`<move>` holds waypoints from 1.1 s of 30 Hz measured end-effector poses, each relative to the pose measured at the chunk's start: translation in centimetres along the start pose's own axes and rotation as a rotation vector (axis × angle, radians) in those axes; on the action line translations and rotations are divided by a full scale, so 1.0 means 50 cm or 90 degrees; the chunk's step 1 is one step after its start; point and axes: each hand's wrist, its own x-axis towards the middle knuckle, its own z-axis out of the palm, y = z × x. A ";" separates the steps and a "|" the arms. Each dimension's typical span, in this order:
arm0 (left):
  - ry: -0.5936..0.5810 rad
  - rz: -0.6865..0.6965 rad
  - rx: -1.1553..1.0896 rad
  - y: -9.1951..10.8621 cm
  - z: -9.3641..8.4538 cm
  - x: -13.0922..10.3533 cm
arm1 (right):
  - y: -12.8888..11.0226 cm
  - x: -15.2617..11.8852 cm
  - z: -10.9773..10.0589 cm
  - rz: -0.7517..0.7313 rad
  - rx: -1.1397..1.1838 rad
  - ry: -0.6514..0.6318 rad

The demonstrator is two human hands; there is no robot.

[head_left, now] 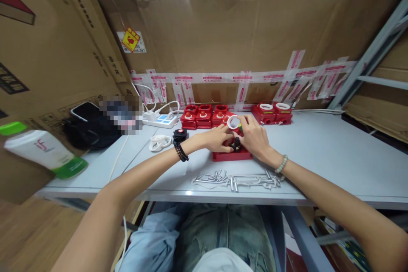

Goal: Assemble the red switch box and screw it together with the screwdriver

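Observation:
Midway along the table is a red housing (232,156), with a low tray-like base facing me. A white ring (233,122) stands tilted at its upper part, and a small black fitting (236,145) sits between my hands. My left hand (219,138) is closed on the housing's left side, fingers reaching in beside the black fitting. On the other side my right hand (255,137) grips the upper right part, near the white ring. The fingertips of both hands are partly hidden. Closer to me lie several silvery screws and pins (234,183) among thin white cords.
At the back stand several red housings (204,117) and two with white rings (274,114). Loose white rings (160,143) and a black part (180,136) lie left. A power strip (161,120), black bag (92,127) and bottle (43,151) stand further left. Cardboard (216,29) walls the back.

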 end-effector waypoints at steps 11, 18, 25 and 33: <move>-0.016 0.017 -0.109 -0.008 -0.053 -0.022 | 0.000 -0.001 0.000 -0.002 0.000 -0.003; 0.174 -0.073 -0.251 -0.044 -0.100 -0.116 | 0.000 -0.001 0.000 0.000 0.021 0.005; 0.116 -0.244 -0.270 -0.113 -0.067 -0.291 | 0.001 0.002 0.001 -0.009 0.025 0.026; 0.255 -0.261 -0.088 -0.120 -0.033 -0.304 | 0.033 0.024 -0.018 -0.055 0.126 0.155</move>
